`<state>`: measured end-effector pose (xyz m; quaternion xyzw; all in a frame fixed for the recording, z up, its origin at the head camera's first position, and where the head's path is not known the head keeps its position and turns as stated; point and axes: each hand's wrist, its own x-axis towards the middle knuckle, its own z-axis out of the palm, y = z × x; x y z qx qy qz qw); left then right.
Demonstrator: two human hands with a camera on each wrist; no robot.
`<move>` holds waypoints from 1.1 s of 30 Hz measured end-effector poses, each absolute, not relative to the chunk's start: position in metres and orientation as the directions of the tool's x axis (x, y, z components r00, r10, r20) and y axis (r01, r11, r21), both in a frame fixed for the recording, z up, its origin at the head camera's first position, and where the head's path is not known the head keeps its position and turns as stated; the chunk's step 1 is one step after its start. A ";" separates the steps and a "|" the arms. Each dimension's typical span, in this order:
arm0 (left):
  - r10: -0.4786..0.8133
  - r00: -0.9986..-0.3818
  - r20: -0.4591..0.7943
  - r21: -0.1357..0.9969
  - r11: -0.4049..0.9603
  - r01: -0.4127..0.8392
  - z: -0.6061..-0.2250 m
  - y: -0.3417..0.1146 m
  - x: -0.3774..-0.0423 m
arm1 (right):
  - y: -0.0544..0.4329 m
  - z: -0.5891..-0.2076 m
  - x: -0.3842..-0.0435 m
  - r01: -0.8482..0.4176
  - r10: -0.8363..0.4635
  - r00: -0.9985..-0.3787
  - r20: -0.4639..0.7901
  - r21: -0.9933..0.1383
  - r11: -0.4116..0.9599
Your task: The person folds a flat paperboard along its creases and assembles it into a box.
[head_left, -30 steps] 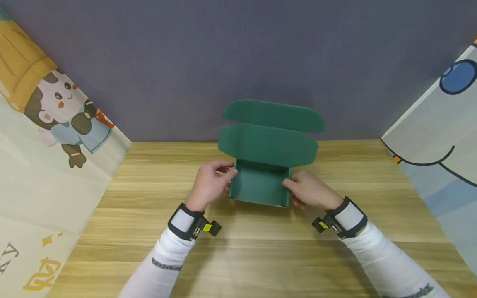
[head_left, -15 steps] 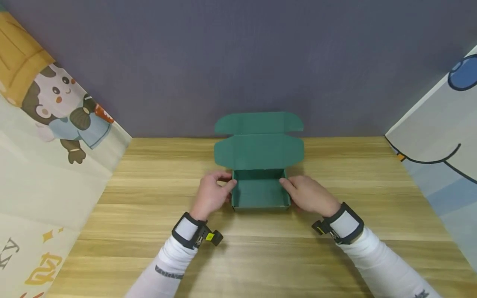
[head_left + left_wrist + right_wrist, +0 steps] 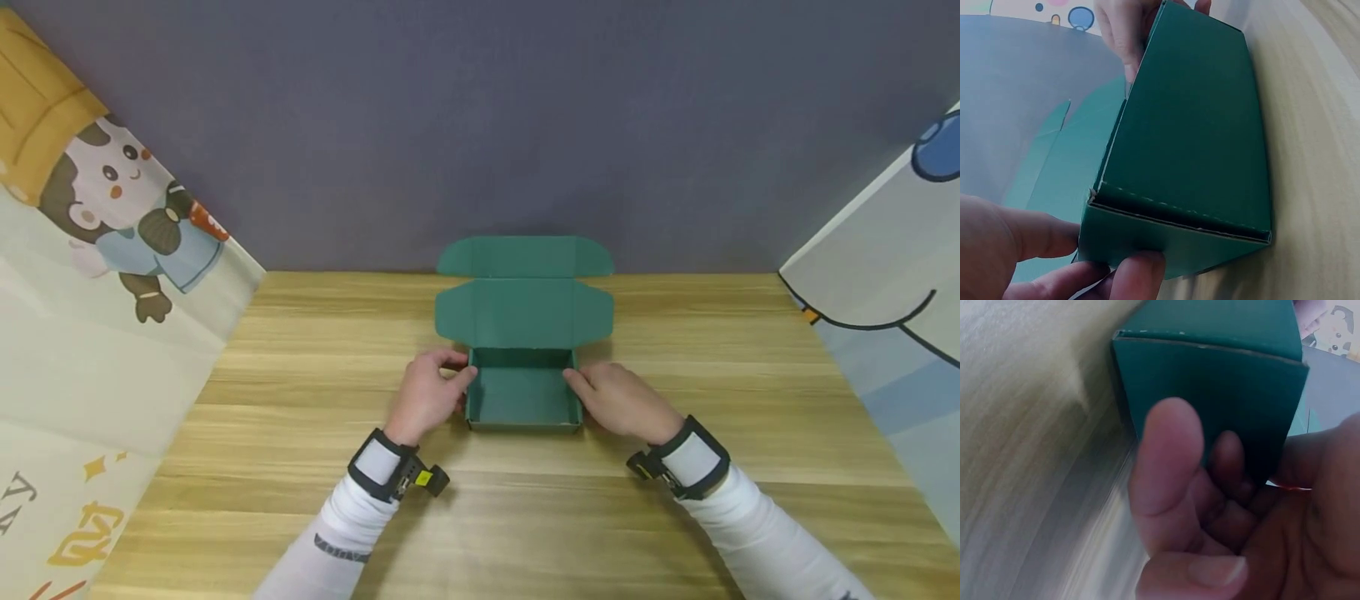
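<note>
A green cardboard box (image 3: 523,398) sits on the wooden table with its lid (image 3: 523,312) raised at the back; nothing lies inside it. My left hand (image 3: 429,395) holds its left side wall, thumb over the top edge and fingers against the outside. On the opposite side my right hand (image 3: 624,402) pinches the right wall, its thumb on the rim. The right wrist view shows curled fingers (image 3: 1169,456) beside the box's outer end (image 3: 1210,394). In the left wrist view the front wall (image 3: 1191,119) of the box faces the camera.
The wooden tabletop (image 3: 517,533) surrounds the box. A dark grey-blue panel (image 3: 510,125) stands behind the table, near the lid's top flap. Printed cartoon panels flank the left side (image 3: 112,400) and right side (image 3: 885,350).
Both hands have lowered the box from a tilted pose to lie flat and straight on the table, nearer to me. The lid has come down with it.
</note>
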<state>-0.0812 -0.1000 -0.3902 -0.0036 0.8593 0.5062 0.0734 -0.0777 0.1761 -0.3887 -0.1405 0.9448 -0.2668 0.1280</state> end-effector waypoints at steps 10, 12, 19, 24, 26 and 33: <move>0.081 -0.986 -0.146 0.860 0.503 -0.086 -0.393 -0.096 -0.082 | 0.181 -0.392 -0.077 -0.210 -0.341 -0.925 -0.169 -0.520 0.828; 0.087 -0.985 -0.148 0.859 0.505 -0.084 -0.393 -0.096 -0.083 | 0.182 -0.393 -0.077 -0.211 -0.347 -0.922 -0.173 -0.525 0.825; 0.098 -0.981 -0.165 0.853 0.515 -0.092 -0.395 -0.095 -0.085 | 0.185 -0.398 -0.081 -0.217 -0.350 -0.921 -0.173 -0.519 0.827; 0.099 -0.980 -0.172 0.857 0.506 -0.099 -0.395 -0.091 -0.091 | 0.189 -0.398 -0.090 -0.224 -0.339 -0.928 -0.155 -0.494 0.840; 0.101 -0.981 -0.166 0.860 0.501 -0.094 -0.396 -0.089 -0.094 | 0.189 -0.397 -0.093 -0.225 -0.329 -0.933 -0.146 -0.477 0.850; 0.044 -0.988 -0.146 0.879 0.465 -0.109 -0.394 -0.088 -0.104 | 0.191 -0.396 -0.102 -0.246 -0.322 -0.939 -0.120 -0.420 0.874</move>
